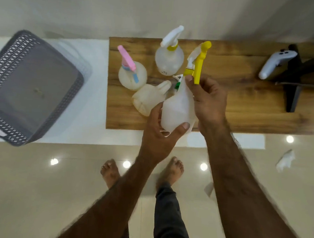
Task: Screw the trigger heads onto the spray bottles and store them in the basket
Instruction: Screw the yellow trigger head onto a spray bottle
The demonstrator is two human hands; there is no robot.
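Basket point(15, 83) sat empty, far left on the desk point(245, 114). Left hand point(158, 135) gripped a white bottle point(177, 109) over the desk edge. Right hand point(207, 102) pinched the yellow head point(199, 66) at its neck. Probably mid-screwing; more turns needed next. Neck and threads hidden by fingers, blurry.

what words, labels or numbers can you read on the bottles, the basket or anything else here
None can be read.
Held bottle: plain white plastic, no label showing.
Bottle with pink trigger, bottle with white trigger, capless bottle: no print visible.
Yellow trigger head: no marking visible.
Basket: only a lattice pattern.
Game controller: dark buttons, too small and blurred to show any symbols.
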